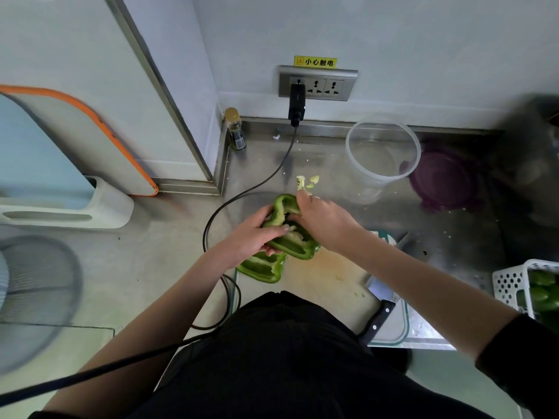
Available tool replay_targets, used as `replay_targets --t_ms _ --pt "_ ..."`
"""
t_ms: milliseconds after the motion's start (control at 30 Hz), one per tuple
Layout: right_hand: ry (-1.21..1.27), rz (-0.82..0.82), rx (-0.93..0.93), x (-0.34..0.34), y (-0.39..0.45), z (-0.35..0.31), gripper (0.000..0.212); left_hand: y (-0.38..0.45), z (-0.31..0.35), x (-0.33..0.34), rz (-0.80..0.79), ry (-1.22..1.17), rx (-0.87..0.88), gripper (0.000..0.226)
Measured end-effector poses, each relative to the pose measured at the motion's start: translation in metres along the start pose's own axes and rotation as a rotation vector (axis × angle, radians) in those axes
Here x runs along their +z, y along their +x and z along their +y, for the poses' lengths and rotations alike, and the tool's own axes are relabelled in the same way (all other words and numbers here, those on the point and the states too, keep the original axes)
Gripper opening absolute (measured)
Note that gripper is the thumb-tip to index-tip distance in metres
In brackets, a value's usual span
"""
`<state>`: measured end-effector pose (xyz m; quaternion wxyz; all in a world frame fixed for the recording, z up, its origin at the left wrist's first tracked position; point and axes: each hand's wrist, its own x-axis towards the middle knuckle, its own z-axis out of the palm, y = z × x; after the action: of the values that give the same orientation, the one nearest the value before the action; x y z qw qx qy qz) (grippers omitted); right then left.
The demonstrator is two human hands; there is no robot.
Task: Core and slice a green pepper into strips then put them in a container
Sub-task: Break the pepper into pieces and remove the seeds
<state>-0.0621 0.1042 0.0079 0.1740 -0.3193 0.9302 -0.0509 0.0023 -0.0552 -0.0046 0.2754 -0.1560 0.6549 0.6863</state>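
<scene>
Left hand (pixel 254 234): I curled it round the upper pepper half (pixel 290 228), holding it above the board (pixel 320 276).
Spare half (pixel 263 269): lay cut side up on the board's left edge, partly under the held one.
Right hand (pixel 323 219): fingers dug into the cavity, pinching the core; I judged a slow twist best, to spare the walls.
Scraps (pixel 307 182): on the counter beyond.
Knife (pixel 379 300): idle on the board.
Container (pixel 382 155): open, well apart.

Both bare forearms forward, left hand (pixel 252 234) and right hand (pixel 323 220) close together, fingers curled.
</scene>
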Motion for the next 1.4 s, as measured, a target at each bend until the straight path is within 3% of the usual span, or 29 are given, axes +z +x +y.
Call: replay_targets --t_ms 267,367,533,600,700,800,1000,1100,1167,1267,1333,1400 --pt "0.215 -0.170 -0.022 -0.013 -0.008 0.007 0.030 -0.002 -0.003 -0.003 -0.149 -0.100 -0.010 0.035" --pt "0.301 -0.137 0.000 -0.018 -0.009 0.010 0.026 -0.001 -0.002 -0.008 -0.143 -0.100 -0.023 0.033" --pt "0.384 -0.018 -0.008 -0.015 -0.014 -0.001 0.051 0.003 -0.004 -0.010 -0.082 0.000 0.007 0.037" --pt "0.196 -0.071 -0.063 -0.013 -0.012 -0.008 0.061 0.003 -0.004 -0.010 -0.084 0.102 0.018 0.035" --pt "-0.102 -0.059 -0.052 -0.017 -0.005 -0.020 0.046 0.002 0.002 -0.010 -0.110 0.235 0.044 0.026" --pt "-0.328 -0.050 -0.169 -0.023 -0.001 -0.032 0.033 0.001 0.007 -0.011 -0.120 0.289 0.023 0.021" --pt "-0.535 -0.198 -0.363 -0.028 -0.001 -0.032 0.025 0.002 0.010 -0.015 -0.162 0.363 -0.073 0.024" --pt "-0.426 -0.233 -0.359 -0.028 0.002 -0.028 0.026 0.002 0.013 -0.016 -0.175 0.343 -0.091 0.028" --pt "-0.196 -0.230 -0.250 -0.033 0.003 -0.020 0.031 0.002 0.013 -0.016 -0.165 0.303 -0.099 0.034" --pt "0.112 0.023 -0.027 -0.032 -0.011 -0.012 0.039 0.002 0.010 -0.017 -0.054 0.176 -0.103 0.045" --pt "0.176 0.216 0.017 -0.023 -0.028 -0.015 0.021 0.002 0.005 -0.016 -0.026 -0.013 -0.098 0.050" --pt "0.112 0.139 -0.011 -0.014 -0.037 -0.024 0.022 0.001 0.003 -0.013 -0.062 -0.154 -0.111 0.060"
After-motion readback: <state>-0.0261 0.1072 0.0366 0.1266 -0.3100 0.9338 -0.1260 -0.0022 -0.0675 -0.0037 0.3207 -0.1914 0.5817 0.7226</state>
